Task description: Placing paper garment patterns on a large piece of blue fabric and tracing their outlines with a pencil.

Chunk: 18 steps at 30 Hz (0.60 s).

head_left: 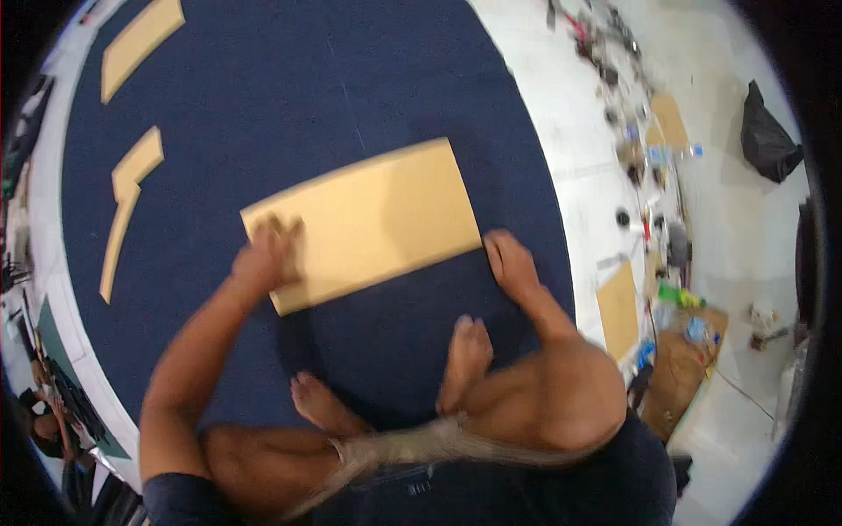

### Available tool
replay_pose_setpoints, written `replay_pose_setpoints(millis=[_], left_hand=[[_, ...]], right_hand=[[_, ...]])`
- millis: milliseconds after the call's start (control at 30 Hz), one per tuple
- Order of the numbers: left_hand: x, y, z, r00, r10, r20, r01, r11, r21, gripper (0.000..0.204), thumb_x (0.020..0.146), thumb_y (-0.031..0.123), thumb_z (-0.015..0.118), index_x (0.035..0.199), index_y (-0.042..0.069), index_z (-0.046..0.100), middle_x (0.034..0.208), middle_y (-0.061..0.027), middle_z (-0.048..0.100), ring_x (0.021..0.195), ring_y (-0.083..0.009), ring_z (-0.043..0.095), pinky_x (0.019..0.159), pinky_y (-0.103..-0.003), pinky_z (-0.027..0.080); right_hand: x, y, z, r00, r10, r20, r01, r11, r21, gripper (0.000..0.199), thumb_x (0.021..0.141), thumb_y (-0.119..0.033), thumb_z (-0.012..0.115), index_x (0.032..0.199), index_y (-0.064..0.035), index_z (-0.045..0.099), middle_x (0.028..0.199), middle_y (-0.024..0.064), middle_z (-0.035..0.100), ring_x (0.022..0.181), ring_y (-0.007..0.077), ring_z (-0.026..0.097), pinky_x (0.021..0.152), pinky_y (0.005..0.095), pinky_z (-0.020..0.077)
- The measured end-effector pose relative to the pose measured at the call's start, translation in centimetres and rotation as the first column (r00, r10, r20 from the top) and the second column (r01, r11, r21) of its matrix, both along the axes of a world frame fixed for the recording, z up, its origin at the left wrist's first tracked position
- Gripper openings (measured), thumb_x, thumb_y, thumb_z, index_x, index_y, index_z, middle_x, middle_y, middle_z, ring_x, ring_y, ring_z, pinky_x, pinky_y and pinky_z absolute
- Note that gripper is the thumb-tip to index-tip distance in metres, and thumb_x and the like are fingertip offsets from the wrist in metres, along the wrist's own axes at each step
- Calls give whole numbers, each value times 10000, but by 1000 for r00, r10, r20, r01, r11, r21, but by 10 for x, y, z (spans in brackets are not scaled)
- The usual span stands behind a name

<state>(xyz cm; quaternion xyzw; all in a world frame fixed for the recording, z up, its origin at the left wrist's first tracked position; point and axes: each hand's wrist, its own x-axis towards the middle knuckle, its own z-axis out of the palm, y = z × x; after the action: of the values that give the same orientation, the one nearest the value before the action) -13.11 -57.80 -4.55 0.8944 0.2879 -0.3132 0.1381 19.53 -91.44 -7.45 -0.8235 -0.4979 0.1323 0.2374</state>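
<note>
A tan rectangular card sheet (pixel 377 223) lies flat and slightly slanted on dark navy cloth (pixel 263 105). My left hand (pixel 270 252) is over the sheet's left end, its fingers apart but blurred by motion. At the lower right corner, my right hand (pixel 513 265) rests on the cloth, fingers curled together against the sheet's edge. Whatever those curled fingers hold, if anything, is hidden. My bare feet stand on the cloth just below the sheet.
More tan card pieces lie on the cloth at left: a wide one (pixel 145 44), an angled one (pixel 139 162) and a narrow strip (pixel 118 241). Along the right stand scattered tools, a clear bottle (pixel 674 153), another card piece (pixel 618 311) and a black bag (pixel 767 136). Another person is at far left.
</note>
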Motion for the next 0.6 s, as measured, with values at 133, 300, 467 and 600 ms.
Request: replay_pose_setpoints(millis=[133,300,467,600], left_hand=[[14,-10,-1,996,-29,-85,24,998,-52,1157,716,560,831,1602,300,133,1618,-234,152,1495,-437,193,1097,-506,447],[5,-13,3,998,-24,65,27,999,-47,1165,665,491,887,1582,256,208,1547,-276,233,1447,-468,265,1096,-520,449],[8,-12,9,998,-41,53,43,998,-43,1144,690,491,873,1584,249,203,1557,-272,232,1464,-450,243,1093,-477,466],[6,-10,2,998,-64,-12,64,998,-24,1187,678,507,876,1596,250,168,1556,-272,237,1450,-451,268,1082,-474,475]], right_hand=[[0,-10,-8,999,-16,30,16,1000,-2,150,983,-158,572,1074,-58,637,1057,136,689,941,350,683,775,431,567],[-7,-5,-3,998,-59,-25,60,997,44,123,971,-150,593,1037,-60,645,1028,130,685,905,346,685,751,421,563],[-18,-5,7,988,-153,-22,154,986,68,132,973,-154,597,1028,-48,653,1002,132,679,881,342,678,749,400,546],[-39,26,5,983,-183,-32,186,973,139,144,969,-159,610,1017,-35,664,976,141,675,881,330,673,761,399,536]])
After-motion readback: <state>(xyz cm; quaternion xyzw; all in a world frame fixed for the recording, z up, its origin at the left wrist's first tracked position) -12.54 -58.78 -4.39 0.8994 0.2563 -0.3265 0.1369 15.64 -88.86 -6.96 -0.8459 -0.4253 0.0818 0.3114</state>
